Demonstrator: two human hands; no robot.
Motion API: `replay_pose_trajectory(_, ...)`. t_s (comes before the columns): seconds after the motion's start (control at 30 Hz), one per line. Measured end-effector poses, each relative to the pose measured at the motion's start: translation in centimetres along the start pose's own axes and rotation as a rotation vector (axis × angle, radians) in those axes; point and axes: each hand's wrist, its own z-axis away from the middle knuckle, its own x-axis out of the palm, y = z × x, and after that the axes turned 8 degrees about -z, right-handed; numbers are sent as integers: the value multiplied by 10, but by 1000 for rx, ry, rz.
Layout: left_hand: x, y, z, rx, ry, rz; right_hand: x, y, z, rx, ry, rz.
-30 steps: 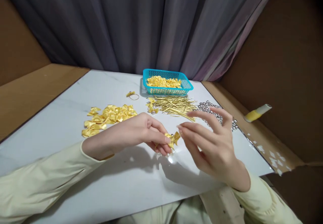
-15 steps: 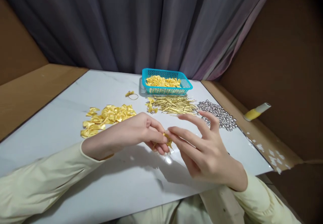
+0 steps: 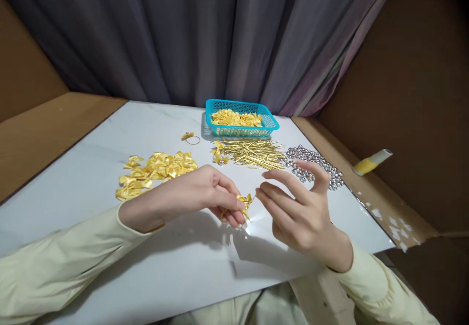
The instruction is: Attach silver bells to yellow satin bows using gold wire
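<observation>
Between the thumb and fingers of my left hand [image 3: 216, 195] is a small yellow satin bow [image 3: 245, 205], partly hidden by the fingertips. A thin gold twist tie [image 3: 253, 198] sticks out from the bow toward my right hand [image 3: 298, 212]. The fingertips of that hand pinch the tie's end, just right of the bow, while its other fingers are lifted and spread. Both hands hover above the white tabletop [image 3: 176, 271]. Loose yellow bows [image 3: 161, 168] lie beyond my left wrist, and a heap of gold twist ties [image 3: 256, 153] lies beyond both hands.
A blue basket [image 3: 273, 125] of yellow bows stands at the back. Silver beads [image 3: 315, 163] are piled at the right. A bow with a looped tie [image 3: 188, 136] lies back left. A yellow-and-white tube [image 3: 372, 162] sits on the cardboard ledge, with paper scraps [image 3: 397, 225] nearby.
My right hand has drawn a little to the right, away from the bow, so more of the bow and tie shows. My left hand has barely moved and keeps its hold.
</observation>
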Motion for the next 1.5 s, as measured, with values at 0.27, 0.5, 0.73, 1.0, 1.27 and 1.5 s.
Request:
replay_pose_trajectory(0.27,0,-2,-1,2,-4,8,4,15,0,273,-1,-159)
replay_pose_trajectory(0.5,1,1,-3,-1,-23,1,-20,12,0,118,-278,-303)
replay_pose_trajectory(0.73,1,3,-4,-18,-19,7,-12,-1,-4,24,-220,-118)
replay_pose_trajectory(1.0,0,1,-2,-18,-24,0,-8,0,-3,-67,-97,-29)
replay_pose_trajectory(1.27,0,1,-3,13,-27,22,4,10,-1,127,61,-23)
replay_pose_trajectory(1.5,0,1,-4,24,-29,-7,-8,5,3,192,7,-314)
